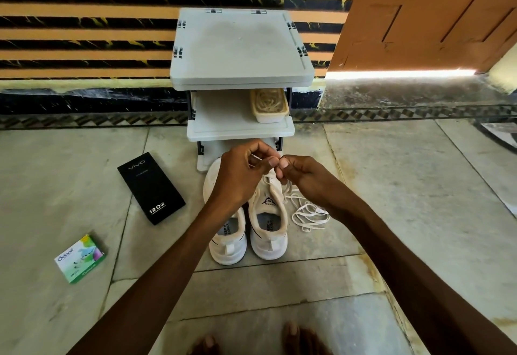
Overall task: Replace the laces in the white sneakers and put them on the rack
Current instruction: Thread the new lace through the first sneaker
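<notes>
Tub (270, 118) w/ laces (268, 101) on rack (223, 115)

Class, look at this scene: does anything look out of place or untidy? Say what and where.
A white shoelace lies tangled on the tiled floor right of the white sneakers. A black rectangular box and a small green-and-white carton lie askew to their left.

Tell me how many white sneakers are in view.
2. Both stand side by side on the floor before the rack: the left sneaker, partly under a forearm, and the right sneaker, next to the loose lace. None shows on the rack's shelves.
</notes>
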Tool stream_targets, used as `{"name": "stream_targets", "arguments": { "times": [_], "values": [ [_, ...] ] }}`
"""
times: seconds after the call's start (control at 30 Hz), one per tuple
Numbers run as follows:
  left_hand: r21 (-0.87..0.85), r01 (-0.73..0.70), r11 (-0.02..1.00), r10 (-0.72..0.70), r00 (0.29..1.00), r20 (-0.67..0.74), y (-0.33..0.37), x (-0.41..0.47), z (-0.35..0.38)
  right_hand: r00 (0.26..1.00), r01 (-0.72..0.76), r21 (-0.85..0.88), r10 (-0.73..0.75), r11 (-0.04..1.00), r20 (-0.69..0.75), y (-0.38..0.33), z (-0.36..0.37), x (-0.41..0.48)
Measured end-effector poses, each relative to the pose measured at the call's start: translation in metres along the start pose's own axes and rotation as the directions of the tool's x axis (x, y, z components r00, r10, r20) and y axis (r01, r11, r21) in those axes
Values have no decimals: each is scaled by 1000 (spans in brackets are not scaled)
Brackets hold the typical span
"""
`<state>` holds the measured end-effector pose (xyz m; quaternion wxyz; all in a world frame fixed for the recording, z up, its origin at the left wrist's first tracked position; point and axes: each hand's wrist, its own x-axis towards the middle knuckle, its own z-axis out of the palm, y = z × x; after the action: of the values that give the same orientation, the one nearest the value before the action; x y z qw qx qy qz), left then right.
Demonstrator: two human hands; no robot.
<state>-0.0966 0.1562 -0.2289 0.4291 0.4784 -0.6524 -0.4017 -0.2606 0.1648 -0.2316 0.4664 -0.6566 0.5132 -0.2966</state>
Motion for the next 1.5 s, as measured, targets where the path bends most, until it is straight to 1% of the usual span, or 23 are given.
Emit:
{"name": "stream_targets", "arguments": {
  "times": [0.13, 0.23, 0.3, 0.33, 0.43, 0.5, 0.57, 0.63, 0.7, 0.77, 0.87, 1.0, 1.1, 1.27, 1.33, 1.43, 1.5],
  "values": [
    [65, 75, 995, -77, 997, 16, -6, 1, 2, 999, 20, -56, -18, 998, 34, -1, 2, -1],
    [55, 114, 992, -117, 992, 37, -4, -1, 5, 999, -8, -111, 13, 994, 44, -3, 3, -1],
    [52, 129, 990, -130, 991, 23, -6, -2, 6, 998, -50, -128, 56, 990, 42, -4, 2, -3],
    [85, 130, 988, -131, 991, -1, -9, -1, 6, 997, -69, -131, 75, 989, 37, -5, 2, -3],
    [308, 150, 940, -117, 986, -123, -22, 3, 1, 996, -70, -179, 79, 981, 47, -8, -2, -7],
    [410, 194, 891, -106, 968, -228, -31, 6, -8, 998, -18, -225, 31, 974, 55, -10, -5, -9],
    [513, 236, 825, -63, 941, -332, -43, 11, -23, 998, 32, -238, -19, 971, 60, -11, -8, -13],
    [566, 263, 782, -48, 929, -366, -58, 16, -36, 997, 62, -244, -49, 968, 59, -12, -9, -15],
    [542, 319, 777, -127, 923, -363, -70, 16, -42, 997, 46, -231, -31, 972, 69, -11, -7, -17],
    [529, 349, 774, -174, 920, -352, -79, 14, -38, 997, -1, -207, 17, 978, 72, -11, -5, -17],
    [495, 323, 807, -165, 927, -336, -86, 15, -29, 996, -47, -202, 63, 978, 70, -12, -3, -17],
    [465, 316, 827, -149, 921, -361, -90, 20, -31, 995, -49, -180, 65, 982, 80, -18, -6, -21],
    [464, 365, 807, -173, 898, -405, -102, 21, -46, 995, -29, -137, 42, 990, 93, -24, -12, -25],
    [496, 513, 700, -263, 832, -488, -122, 8, -69, 987, -28, -20, 31, 999, 160, -37, -9, -28],
    [469, 559, 684, -301, 802, -517, -127, 2, -72, 984, -31, 6, 30, 999, 176, -41, -6, -28],
    [381, 563, 733, -343, 791, -507, -125, 0, -73, 982, -36, 14, 33, 999, 186, -41, -5, -27],
    [352, 505, 788, -320, 825, -466, -117, 7, -73, 982, -47, -28, 51, 999, 182, -34, -2, -26]
  ]
}}
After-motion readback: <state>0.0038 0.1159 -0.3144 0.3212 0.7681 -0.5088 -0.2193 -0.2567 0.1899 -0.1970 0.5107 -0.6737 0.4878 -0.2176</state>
